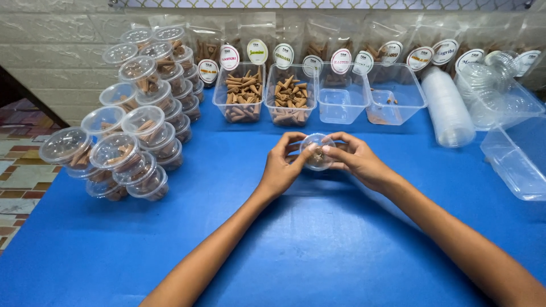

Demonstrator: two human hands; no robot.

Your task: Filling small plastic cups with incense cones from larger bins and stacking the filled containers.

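Both my hands hold one small round clear plastic cup (pixel 317 151) with a few brown incense cones inside, just above the blue table (pixel 318 239). My left hand (pixel 280 166) grips its left side with fingers curled over the rim. My right hand (pixel 356 160) grips its right side, thumb on the lid. Behind them stand two clear tubs (pixel 239 94) filled with brown cones.
A tall pile of filled lidded cups (pixel 131 119) rises at the left. Two nearly empty clear tubs (pixel 392 94), a sleeve of stacked lids (pixel 448 111), loose clear cups (pixel 495 91) and an empty container (pixel 515 159) lie at the right. Labelled pouches (pixel 341 42) line the back wall.
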